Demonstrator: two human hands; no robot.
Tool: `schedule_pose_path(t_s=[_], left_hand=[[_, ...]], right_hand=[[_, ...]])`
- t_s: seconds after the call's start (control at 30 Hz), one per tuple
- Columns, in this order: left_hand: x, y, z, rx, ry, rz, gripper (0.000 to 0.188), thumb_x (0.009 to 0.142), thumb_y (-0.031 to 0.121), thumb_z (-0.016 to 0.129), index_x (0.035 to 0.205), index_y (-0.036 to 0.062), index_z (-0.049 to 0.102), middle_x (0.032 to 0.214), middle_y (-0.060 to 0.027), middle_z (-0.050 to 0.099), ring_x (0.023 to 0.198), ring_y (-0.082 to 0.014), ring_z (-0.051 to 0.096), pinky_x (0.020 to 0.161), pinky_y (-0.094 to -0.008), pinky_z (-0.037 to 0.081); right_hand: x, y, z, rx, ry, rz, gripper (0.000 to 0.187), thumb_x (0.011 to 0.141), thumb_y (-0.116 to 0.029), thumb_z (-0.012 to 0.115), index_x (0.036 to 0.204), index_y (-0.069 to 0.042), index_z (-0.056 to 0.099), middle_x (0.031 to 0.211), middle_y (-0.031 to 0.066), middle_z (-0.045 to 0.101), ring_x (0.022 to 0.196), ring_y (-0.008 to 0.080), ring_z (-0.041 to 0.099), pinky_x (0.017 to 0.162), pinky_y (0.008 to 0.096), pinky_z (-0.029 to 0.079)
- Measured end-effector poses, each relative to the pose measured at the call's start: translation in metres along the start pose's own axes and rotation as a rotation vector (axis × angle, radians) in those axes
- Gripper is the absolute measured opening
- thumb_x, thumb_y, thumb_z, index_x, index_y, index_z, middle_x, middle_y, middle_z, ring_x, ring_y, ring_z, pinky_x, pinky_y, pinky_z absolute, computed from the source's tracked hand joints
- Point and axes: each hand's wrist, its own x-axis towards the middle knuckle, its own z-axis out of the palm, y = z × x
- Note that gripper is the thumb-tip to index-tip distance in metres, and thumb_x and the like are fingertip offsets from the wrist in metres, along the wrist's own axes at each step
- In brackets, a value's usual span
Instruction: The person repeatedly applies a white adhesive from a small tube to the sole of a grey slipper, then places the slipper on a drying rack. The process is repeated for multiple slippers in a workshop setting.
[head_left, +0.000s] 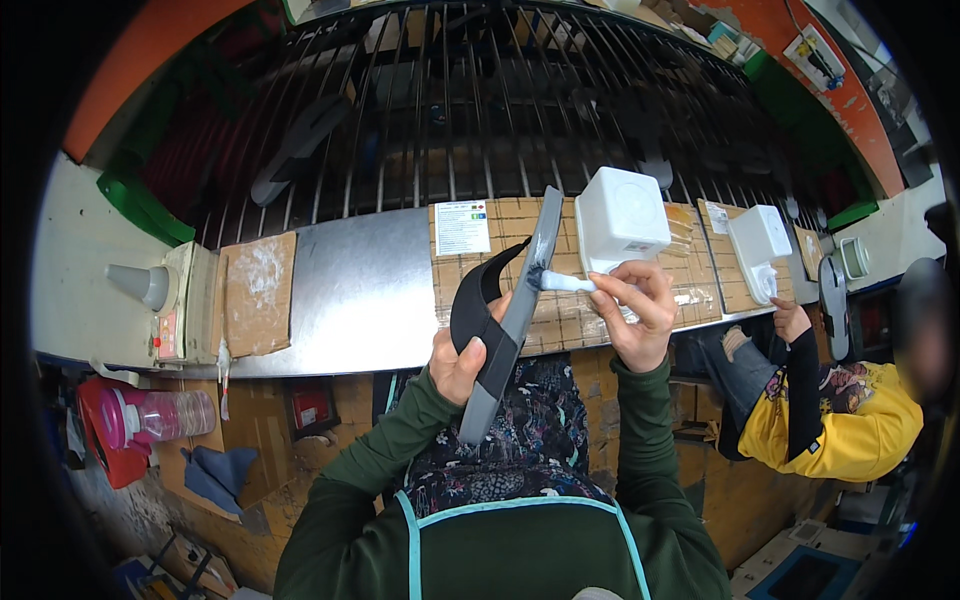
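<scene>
1. Two hands: the left hand (460, 365) clasps a grey flat-soled sandal (514, 325) at the silvery metal bench's (350, 290) edge; the right hand (637, 310) pinches a pale, dark-tipped tool (567, 284), probably a brush, against its sole.
2. A slipping left grip could smear the black strap (476, 300).
3. Brown cardboard (700, 292) covers part-bench; dark steel-barred rack (450, 130) beyond.

The left hand (459, 365) holds a tilted grey sandal (514, 325) with a black strap, while the right hand (642, 315) pinches a pale brush (566, 283) against its sole.
</scene>
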Motion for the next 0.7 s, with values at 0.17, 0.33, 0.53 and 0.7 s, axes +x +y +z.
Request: schedule_pose_path(t_s=[0.17,0.33,0.53,0.7], left_hand=[[0.001,0.006,-0.002,0.035,0.010,-0.015,0.071,0.095,0.048,0.032,0.142,-0.0053,0.038,0.105,-0.0136,0.065,0.084,-0.0154,0.060,0.072,-0.0275,0.048],[0.003,0.013,0.001,-0.078,0.033,-0.015,0.056,0.097,0.032,0.034,0.138,-0.0058,0.044,0.093,-0.0093,0.063,0.077,-0.0131,0.054,0.071,-0.0277,0.044],[0.008,0.014,0.006,-0.097,0.081,0.014,0.055,0.097,0.031,0.034,0.138,-0.0039,0.044,0.078,-0.0044,0.060,0.068,-0.0111,0.051,0.064,-0.0266,0.042],[0.009,0.013,-0.001,0.063,0.009,-0.065,0.068,0.097,0.045,0.024,0.143,-0.0024,0.038,0.102,-0.0118,0.066,0.079,-0.0139,0.061,0.069,-0.0265,0.049]], right_hand=[[0.001,-0.001,0.000,-0.037,0.008,-0.055,0.027,0.068,-0.010,0.080,0.094,-0.014,0.077,0.087,-0.0004,0.061,0.074,0.0133,0.051,0.073,0.0299,0.033],[0.001,-0.005,0.000,-0.041,-0.006,-0.059,0.027,0.068,-0.010,0.080,0.094,-0.014,0.076,0.086,-0.0003,0.062,0.074,0.0136,0.052,0.073,0.0300,0.032],[0.001,-0.007,0.001,-0.040,-0.011,-0.074,0.026,0.069,-0.011,0.080,0.094,-0.014,0.076,0.085,0.0001,0.061,0.074,0.0136,0.052,0.072,0.0309,0.030],[-0.001,-0.008,0.003,-0.045,-0.021,-0.085,0.027,0.069,-0.011,0.080,0.095,-0.014,0.076,0.084,0.0003,0.062,0.075,0.0137,0.053,0.072,0.0315,0.030]])
